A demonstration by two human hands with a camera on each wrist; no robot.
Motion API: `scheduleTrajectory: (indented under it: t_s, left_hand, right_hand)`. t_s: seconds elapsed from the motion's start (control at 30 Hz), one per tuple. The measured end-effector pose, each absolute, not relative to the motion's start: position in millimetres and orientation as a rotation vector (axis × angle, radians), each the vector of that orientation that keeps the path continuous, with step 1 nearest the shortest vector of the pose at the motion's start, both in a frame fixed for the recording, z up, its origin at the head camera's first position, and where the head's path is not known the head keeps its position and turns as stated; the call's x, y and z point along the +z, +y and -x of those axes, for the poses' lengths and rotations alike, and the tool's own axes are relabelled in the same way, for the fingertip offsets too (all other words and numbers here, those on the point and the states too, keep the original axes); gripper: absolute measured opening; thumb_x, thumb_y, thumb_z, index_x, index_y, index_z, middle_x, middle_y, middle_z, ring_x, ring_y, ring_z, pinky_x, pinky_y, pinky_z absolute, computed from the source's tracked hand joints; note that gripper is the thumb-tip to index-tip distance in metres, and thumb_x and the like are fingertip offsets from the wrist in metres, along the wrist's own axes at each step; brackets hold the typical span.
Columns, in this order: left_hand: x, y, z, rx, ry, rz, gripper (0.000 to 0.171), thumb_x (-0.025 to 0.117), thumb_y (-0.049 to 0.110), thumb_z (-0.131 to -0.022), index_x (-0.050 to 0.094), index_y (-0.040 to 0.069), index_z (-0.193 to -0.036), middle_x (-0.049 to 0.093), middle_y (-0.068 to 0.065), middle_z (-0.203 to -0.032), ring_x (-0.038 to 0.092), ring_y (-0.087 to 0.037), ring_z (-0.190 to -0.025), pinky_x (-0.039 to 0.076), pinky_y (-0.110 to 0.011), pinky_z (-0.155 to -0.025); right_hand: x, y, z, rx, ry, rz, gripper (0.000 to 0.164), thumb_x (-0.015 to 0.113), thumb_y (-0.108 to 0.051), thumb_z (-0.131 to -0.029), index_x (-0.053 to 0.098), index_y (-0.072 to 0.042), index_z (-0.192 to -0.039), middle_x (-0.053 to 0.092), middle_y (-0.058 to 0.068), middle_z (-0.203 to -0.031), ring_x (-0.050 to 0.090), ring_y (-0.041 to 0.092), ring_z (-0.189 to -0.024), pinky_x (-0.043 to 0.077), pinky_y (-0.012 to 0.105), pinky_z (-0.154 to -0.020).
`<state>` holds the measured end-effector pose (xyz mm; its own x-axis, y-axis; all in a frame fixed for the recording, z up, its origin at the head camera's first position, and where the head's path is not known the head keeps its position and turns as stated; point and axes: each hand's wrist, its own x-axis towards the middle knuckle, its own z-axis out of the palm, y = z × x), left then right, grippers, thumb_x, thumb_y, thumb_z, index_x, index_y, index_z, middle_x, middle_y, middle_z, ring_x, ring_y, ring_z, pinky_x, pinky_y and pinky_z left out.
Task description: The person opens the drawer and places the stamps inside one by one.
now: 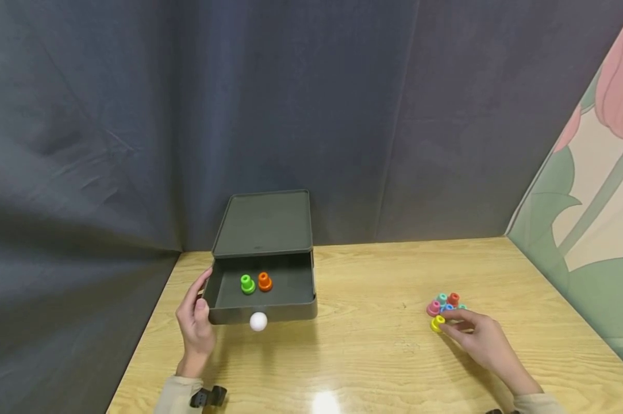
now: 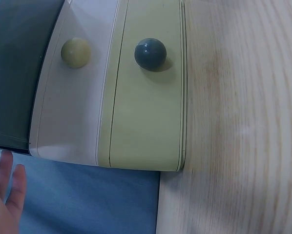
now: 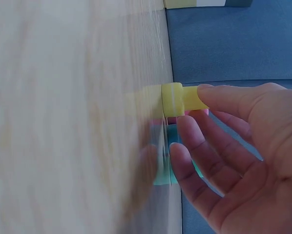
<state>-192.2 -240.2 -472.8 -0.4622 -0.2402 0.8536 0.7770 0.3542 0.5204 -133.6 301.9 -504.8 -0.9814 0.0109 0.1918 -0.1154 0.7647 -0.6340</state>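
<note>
The top drawer (image 1: 292, 312) of a small cabinet (image 1: 270, 224) is pulled out, dark grey with a white knob (image 1: 258, 321). Inside it stand a green flanged plastic peg (image 1: 247, 284) and an orange one (image 1: 264, 282). My left hand (image 1: 196, 325) is at the drawer's left side, thumb by the front corner; in the left wrist view its visible fingers (image 2: 16, 187) are fairly straight. On the right, my right hand (image 1: 479, 339) pinches a yellow peg (image 3: 192, 98), which stands upright on the table.
Beside the yellow peg is a cluster of several pegs, among them a pink one (image 1: 433, 309) and a red one (image 1: 453, 299). The cabinet's white drawer (image 2: 77, 112) and pale green drawer (image 2: 146, 117) are closed. A dark curtain (image 1: 301, 115) hangs behind the wooden table (image 1: 363, 322).
</note>
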Motion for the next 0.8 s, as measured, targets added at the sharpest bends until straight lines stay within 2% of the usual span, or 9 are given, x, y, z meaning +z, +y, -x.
scheduleTrajectory:
  t_s: [0.03,0.1,0.23,0.33,0.4,0.5,0.57,0.63,0.8]
  left_hand:
    - [-472,-240,193,-1.303,-1.635,0.489,0.048,0.039,0.014,-0.105,0.067,-0.014,-0.131,0.074,-0.001,-0.133,0.067,-0.007,-0.102,0.049,-0.015,-0.088]
    - [-472,-240,194,-1.3,-1.637,0.487,0.048,0.039,0.015,-0.106,0.067,-0.014,-0.132,0.074,-0.001,-0.134,0.062,0.0,-0.091,0.047,-0.015,-0.085]
    - [-473,-240,195,-1.304,-1.632,0.483,0.049,0.039,0.017,-0.106,0.067,-0.015,-0.131,0.074,-0.001,-0.134,0.061,0.001,-0.091,0.047,-0.015,-0.085]
    - [-474,-241,194,-1.302,-1.63,0.483,0.049,0.04,0.017,-0.106,0.067,-0.015,-0.13,0.075,0.0,-0.133,0.064,-0.004,-0.093,0.048,-0.015,-0.084]
    - [-474,-241,194,-1.295,-1.63,0.488,0.048,0.04,0.016,-0.105,0.067,-0.015,-0.13,0.075,-0.002,-0.132,0.057,0.001,-0.079,0.046,-0.014,-0.077]
    - [-474,-241,194,-1.293,-1.641,0.494,0.048,0.04,0.015,-0.105,0.067,-0.015,-0.131,0.075,-0.004,-0.132,0.05,0.0,-0.073,0.044,-0.014,-0.073]
    - [-474,-241,194,-1.294,-1.64,0.497,0.048,0.039,0.013,-0.104,0.067,-0.015,-0.131,0.075,-0.004,-0.133,0.055,-0.002,-0.077,0.045,-0.014,-0.075]
    - [-474,-241,194,-1.298,-1.636,0.498,0.048,0.039,0.013,-0.104,0.067,-0.015,-0.131,0.074,-0.002,-0.134,0.063,-0.008,-0.091,0.048,-0.014,-0.082]
    - [-474,-241,192,-1.306,-1.632,0.5,0.048,0.038,0.012,-0.104,0.066,-0.016,-0.131,0.074,0.001,-0.134,0.068,-0.007,-0.105,0.049,-0.015,-0.09]
  right_hand:
    - [-504,302,134,1.011,-2.781,-0.083,0.022,0.085,-0.016,-0.09,0.081,-0.007,-0.111,0.081,0.011,-0.098,0.072,0.007,-0.08,0.057,0.022,-0.066]
    - [-503,302,134,1.008,-2.783,-0.078,0.023,0.085,-0.016,-0.091,0.081,-0.007,-0.111,0.081,0.011,-0.097,0.074,0.013,-0.08,0.058,0.023,-0.066]
    - [-500,302,132,1.026,-2.792,-0.071,0.024,0.084,-0.017,-0.092,0.08,-0.007,-0.113,0.081,0.013,-0.1,0.076,0.02,-0.082,0.059,0.023,-0.066]
    - [-499,303,129,1.061,-2.796,-0.066,0.023,0.083,-0.015,-0.092,0.08,-0.007,-0.114,0.081,0.014,-0.103,0.076,0.014,-0.082,0.059,0.023,-0.066]
    - [-498,304,129,1.076,-2.789,-0.071,0.022,0.083,-0.015,-0.093,0.08,-0.008,-0.114,0.082,0.014,-0.103,0.074,0.008,-0.081,0.058,0.023,-0.066]
    - [-497,306,128,1.105,-2.761,-0.075,0.023,0.082,-0.015,-0.093,0.08,-0.006,-0.115,0.081,0.016,-0.105,0.072,0.002,-0.079,0.058,0.023,-0.066]
    - [-495,306,128,1.129,-2.759,-0.064,0.025,0.082,-0.016,-0.094,0.079,-0.005,-0.117,0.081,0.018,-0.109,0.073,0.002,-0.079,0.059,0.023,-0.067]
    - [-492,306,129,1.146,-2.742,-0.07,0.026,0.082,-0.015,-0.094,0.079,-0.004,-0.118,0.08,0.019,-0.11,0.072,0.001,-0.079,0.059,0.022,-0.068]
    - [-486,304,131,1.17,-2.694,-0.104,0.025,0.082,-0.014,-0.094,0.079,-0.003,-0.117,0.081,0.018,-0.108,0.071,-0.004,-0.08,0.06,0.021,-0.07]
